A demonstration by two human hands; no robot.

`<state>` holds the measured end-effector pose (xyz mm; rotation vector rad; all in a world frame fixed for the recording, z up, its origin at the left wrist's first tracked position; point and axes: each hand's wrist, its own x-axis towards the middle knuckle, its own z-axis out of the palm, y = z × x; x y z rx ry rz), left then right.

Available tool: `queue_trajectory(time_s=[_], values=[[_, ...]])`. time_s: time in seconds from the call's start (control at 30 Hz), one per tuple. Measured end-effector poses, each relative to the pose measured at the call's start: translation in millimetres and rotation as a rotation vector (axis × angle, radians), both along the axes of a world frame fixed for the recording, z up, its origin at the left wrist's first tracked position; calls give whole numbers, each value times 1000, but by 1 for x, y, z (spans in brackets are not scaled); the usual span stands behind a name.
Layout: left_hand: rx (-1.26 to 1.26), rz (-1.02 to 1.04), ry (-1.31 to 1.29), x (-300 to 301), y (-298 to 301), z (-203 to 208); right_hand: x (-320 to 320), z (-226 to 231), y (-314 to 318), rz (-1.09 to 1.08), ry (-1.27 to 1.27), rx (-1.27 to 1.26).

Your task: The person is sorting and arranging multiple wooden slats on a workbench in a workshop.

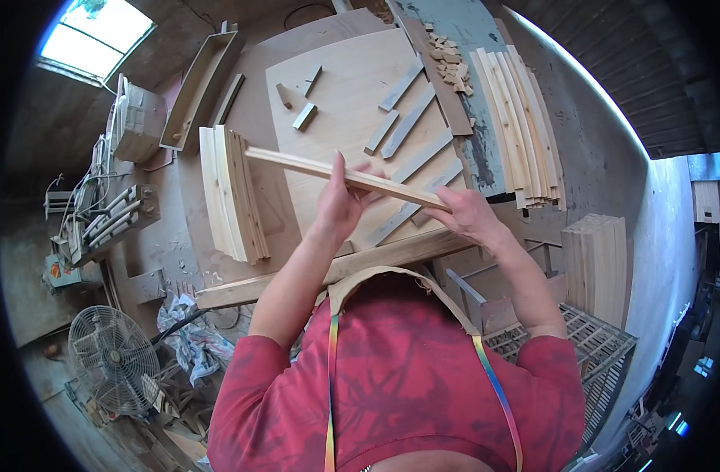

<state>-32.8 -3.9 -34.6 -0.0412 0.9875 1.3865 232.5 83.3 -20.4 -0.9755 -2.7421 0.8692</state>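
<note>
A long, thin wooden strip (297, 164) is held at a slant above the workbench, its far end up at the left. My right hand (471, 216) is closed round the strip's right end. Farther along, my left hand (341, 206) holds it loosely, thumb on the near side and fingers partly hidden behind it. Under and beyond the strip, several grey metal bars (408, 122) lie on a pale plywood board (344, 71). A short metal block (305, 116) and small pieces lie farther left on the board.
Stacks of wooden strips lie left (230, 193) and right (521, 118) of the board. Small offcuts (450, 59) are heaped at the back. A wooden beam (360, 263) runs along the bench's near edge. A fan (114, 359) stands lower left, a wire rack (603, 342) lower right.
</note>
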Motion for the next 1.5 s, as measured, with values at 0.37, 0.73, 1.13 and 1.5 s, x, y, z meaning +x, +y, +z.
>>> queue_trajectory(time_s=[0.37,0.73,1.13,1.5], values=[[454,-450,2012,3,-12,-11,20,27,59,-34,-186,-608],[25,-322,1808,15,33,-50,-3,-91,153,-730,898,-838],[160,-228,1970,20,19,-75,-28,-132,172,-830,687,-612],[404,-326,1931,43,28,-74,-21,-130,161,-770,445,-366]])
